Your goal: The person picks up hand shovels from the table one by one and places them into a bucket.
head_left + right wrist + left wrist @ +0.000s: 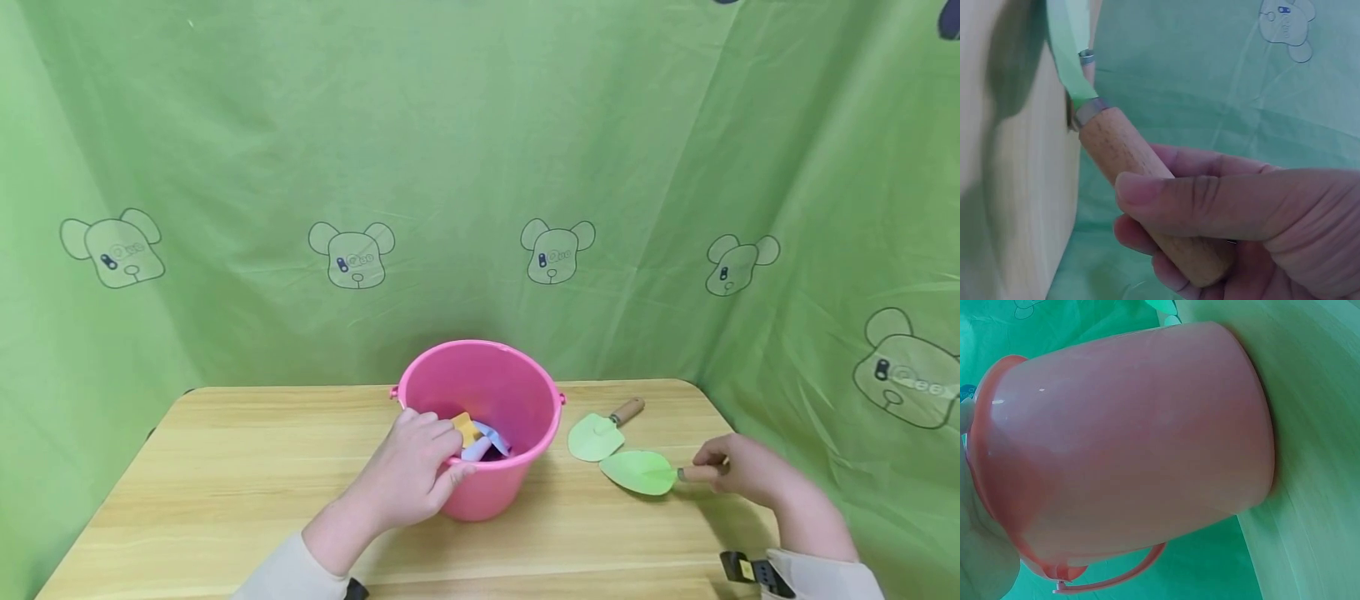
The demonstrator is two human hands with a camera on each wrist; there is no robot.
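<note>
A pink bucket point(480, 492) stands on the table, and my left hand point(412, 467) grips its near-left rim, fingers over the edge and thumb outside. Its smooth side wall point(1135, 444) fills most of the left wrist view, where the handle point(1122, 578) hangs down. My right hand point(746, 471) holds a garden trowel with a pointed light-green blade point(641, 472). In the right wrist view, thumb and fingers pinch its wooden handle point(1125, 147), and the blade is tilted up off the table. Behind it lies a second green trowel point(596, 437) with a wider blade.
Inside the bucket lie a yellow piece point(466, 427), a light-blue piece point(491, 435) and something dark. The wooden table point(262, 483) ends against a green cloth point(450, 167) with bear-head prints, which hangs behind and along both sides.
</note>
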